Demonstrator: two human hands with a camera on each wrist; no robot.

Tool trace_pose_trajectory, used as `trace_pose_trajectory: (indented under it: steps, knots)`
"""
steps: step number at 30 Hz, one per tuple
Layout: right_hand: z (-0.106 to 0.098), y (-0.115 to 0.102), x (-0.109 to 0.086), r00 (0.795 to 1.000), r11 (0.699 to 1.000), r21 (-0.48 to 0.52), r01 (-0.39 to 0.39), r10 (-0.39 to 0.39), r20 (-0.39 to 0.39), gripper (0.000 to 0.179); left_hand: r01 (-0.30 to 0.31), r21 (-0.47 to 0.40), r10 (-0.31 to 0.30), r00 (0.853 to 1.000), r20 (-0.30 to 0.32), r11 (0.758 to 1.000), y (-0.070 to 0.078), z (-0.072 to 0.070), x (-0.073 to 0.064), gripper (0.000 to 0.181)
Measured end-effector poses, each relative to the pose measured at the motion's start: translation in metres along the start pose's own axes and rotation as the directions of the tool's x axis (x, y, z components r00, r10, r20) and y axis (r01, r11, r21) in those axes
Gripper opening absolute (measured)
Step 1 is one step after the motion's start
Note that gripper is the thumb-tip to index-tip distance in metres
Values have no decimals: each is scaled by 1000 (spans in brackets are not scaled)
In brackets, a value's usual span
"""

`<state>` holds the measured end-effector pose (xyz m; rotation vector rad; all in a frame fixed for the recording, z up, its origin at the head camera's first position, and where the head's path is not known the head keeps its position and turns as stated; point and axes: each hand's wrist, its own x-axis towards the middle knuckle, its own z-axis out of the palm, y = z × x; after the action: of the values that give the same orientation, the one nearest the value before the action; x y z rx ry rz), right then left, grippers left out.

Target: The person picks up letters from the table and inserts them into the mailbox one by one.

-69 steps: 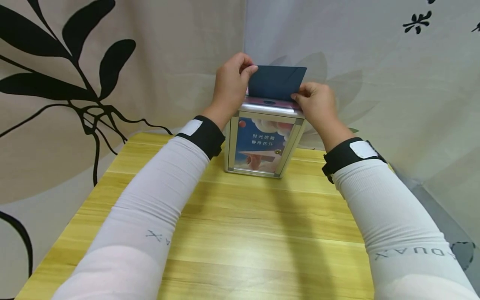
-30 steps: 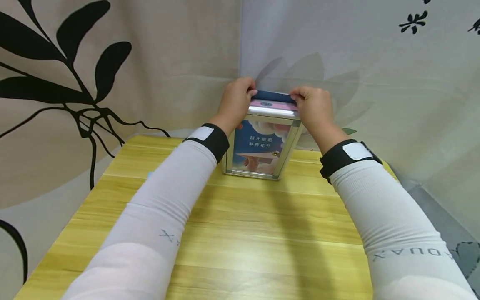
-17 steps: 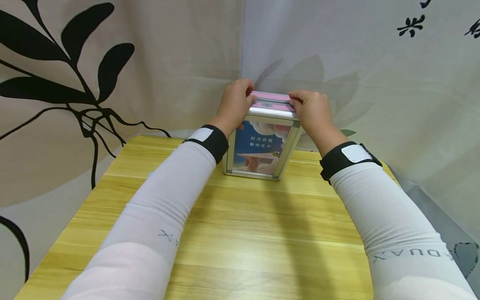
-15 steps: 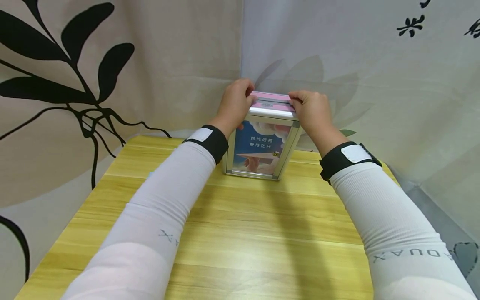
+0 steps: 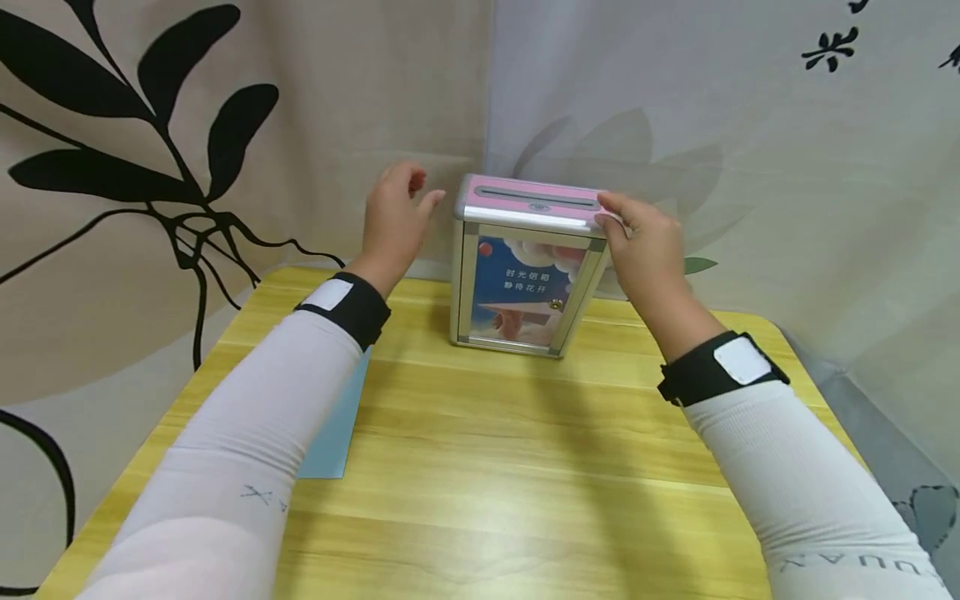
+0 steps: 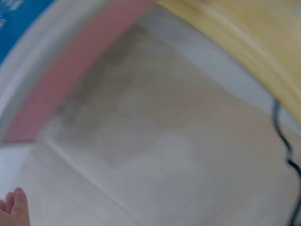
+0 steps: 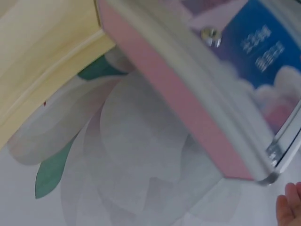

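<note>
A suggestion box (image 5: 517, 283) with a metal frame, a pink slotted top and a printed front with a small lock stands upright at the back of the table. To its left, my left hand (image 5: 393, 217) is raised with loosely bent fingers and holds nothing. At the opposite side, my right hand (image 5: 641, 237) overlaps the top right corner of the box in the head view. In the right wrist view its fingertips (image 7: 288, 207) show just beyond that corner, with nothing between them. The long slot (image 5: 536, 197) is in plain sight.
A light blue sheet or envelope (image 5: 337, 433) lies on the wooden table (image 5: 510, 483), partly hidden under my left forearm. A light curtain (image 5: 360, 100) with printed plants hangs close behind the box.
The dark blue envelope, earlier pinched by both hands over the box, has gone down into the slot. My left hand has moved away leftward; my right hand has shifted slightly right.
</note>
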<state>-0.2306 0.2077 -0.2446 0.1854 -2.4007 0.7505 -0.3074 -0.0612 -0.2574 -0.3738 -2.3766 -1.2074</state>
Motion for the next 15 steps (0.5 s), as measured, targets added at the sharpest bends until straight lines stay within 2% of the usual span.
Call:
trace_pose_trajectory:
  steps: [3,6,9,12,15]
  knots:
    - [-1,0,-26,993,993,-38,109,-110,-39,28,107,69,-110,993,37,992,-28,-19,-14,37]
    - [2,1,-51,979,979,-69,190,-194,-58,29,226,172,-245,964,100,959,-58,-37,-33,46]
    - [5,4,-74,982,981,-61,187,-189,-31,32,308,305,-371,911,177,901,-86,-51,-55,54]
    - [10,8,-93,990,988,-65,139,-138,26,34,342,441,-480,840,253,830,-108,-59,-78,65]
    - [15,11,-109,992,995,-77,67,-58,113,35,335,554,-566,760,319,762,-125,-63,-96,71]
